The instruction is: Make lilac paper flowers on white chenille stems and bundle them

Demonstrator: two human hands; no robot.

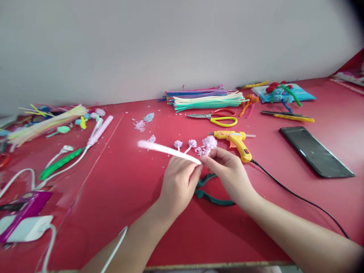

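Left hand (pixel 178 175) and right hand (pixel 232 170) pinch strip (pixel 170 151) and flower (pixel 209 142) together, apparently joining them; the next move needs steadiness.

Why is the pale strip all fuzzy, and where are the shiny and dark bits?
In the head view, the pale strip looks washed out, its free end smeared, perhaps by motion; same view, the red table pales with glare at right; same view, the top right corner goes black.

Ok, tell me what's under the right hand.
Dark green handles show beside and partly beneath the right hand, on the red table. The rest of that tool is covered, so its type can't be told.
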